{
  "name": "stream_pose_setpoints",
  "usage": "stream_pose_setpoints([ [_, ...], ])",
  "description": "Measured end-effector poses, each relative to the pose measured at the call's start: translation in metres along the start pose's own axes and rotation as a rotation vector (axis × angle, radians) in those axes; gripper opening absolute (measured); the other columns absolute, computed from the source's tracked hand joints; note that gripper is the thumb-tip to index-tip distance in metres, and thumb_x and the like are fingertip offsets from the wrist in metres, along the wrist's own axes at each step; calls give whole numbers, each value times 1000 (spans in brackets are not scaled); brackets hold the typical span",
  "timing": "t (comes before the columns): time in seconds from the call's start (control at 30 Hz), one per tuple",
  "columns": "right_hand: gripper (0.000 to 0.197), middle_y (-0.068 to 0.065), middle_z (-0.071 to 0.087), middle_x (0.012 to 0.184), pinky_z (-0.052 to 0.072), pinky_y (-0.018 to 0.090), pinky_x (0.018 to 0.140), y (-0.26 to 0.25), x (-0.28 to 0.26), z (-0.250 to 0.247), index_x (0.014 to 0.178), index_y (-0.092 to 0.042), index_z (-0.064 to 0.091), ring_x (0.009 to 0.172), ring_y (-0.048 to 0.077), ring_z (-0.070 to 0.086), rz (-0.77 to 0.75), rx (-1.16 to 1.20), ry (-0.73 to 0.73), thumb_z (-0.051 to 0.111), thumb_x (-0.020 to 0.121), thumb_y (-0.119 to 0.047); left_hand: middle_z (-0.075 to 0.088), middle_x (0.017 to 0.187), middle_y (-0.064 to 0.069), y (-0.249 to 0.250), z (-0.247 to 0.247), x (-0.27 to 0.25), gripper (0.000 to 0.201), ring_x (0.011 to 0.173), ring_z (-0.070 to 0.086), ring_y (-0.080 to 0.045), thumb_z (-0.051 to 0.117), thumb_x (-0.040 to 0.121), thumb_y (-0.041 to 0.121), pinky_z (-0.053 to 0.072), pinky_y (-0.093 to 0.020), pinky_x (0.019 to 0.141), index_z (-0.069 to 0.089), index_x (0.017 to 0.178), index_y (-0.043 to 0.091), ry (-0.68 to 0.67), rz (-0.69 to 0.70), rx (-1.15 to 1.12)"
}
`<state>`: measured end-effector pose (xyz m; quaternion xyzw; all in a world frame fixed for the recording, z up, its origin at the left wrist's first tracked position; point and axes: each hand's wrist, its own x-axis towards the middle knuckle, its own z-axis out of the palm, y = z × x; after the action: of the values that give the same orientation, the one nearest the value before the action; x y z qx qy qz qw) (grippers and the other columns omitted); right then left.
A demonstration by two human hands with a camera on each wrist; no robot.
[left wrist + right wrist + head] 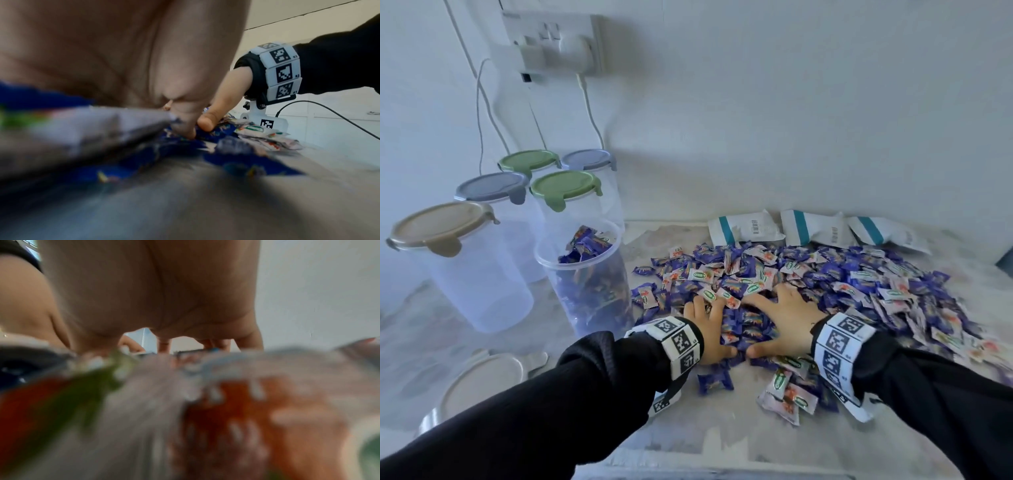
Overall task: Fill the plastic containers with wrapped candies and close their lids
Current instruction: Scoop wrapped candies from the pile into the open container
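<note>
Nearest, a loose lid lay on the surface at L. Both hands sat in the near edge of the candy pile: L hand & R hand faced each other w/ fingers spread, thumbs nearly touching, cupping a clump of candies; each grip released, not clenched. Beyond L hand stood 1 open container, part-filled. Behind it 5 lidded containers, then 3 white bags by the wall
</note>
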<state>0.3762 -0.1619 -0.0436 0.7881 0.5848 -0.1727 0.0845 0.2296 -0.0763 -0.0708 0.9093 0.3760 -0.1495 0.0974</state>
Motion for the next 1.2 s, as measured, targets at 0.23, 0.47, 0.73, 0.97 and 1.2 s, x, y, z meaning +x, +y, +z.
stream_pose_setpoints([
  [0.23,63,15,35,133,42,41,96,-3,15,-1,141,-28,24,123,35,39,-102,32,33,54,90,-48,30,136,-16,-6,3,5,63,123,36,-31,51,92,38,35,-40,97,19,141,14,150,42,51],
  [0.47,35,14,56,114,38,31,76,-1,19,-9,123,-11,41,104,29,54,-145,162,99,48,97,-33,47,124,-23,-20,-16,18,44,109,49,-37,43,98,32,42,-40,87,30,130,5,80,92,-179],
  [0.73,35,10,61,99,42,32,72,-5,18,-32,126,-14,44,93,30,60,-166,319,238,44,98,-36,56,102,-9,-37,-74,-19,31,80,53,-19,35,99,34,48,-33,75,44,112,7,338,189,-564],
  [0.97,12,-10,49,72,30,18,56,-27,20,-68,100,-21,44,64,8,48,-352,399,452,49,96,-31,46,82,0,-87,-134,-74,24,72,43,-13,39,94,33,35,-30,66,41,97,9,864,361,-712],
  [1.2,18,-2,45,63,31,16,52,-68,25,-105,86,-16,44,56,10,44,-476,450,547,50,96,-31,43,92,-7,-137,-118,-78,24,87,43,-28,42,90,35,33,-36,78,35,89,12,862,127,-567],
])
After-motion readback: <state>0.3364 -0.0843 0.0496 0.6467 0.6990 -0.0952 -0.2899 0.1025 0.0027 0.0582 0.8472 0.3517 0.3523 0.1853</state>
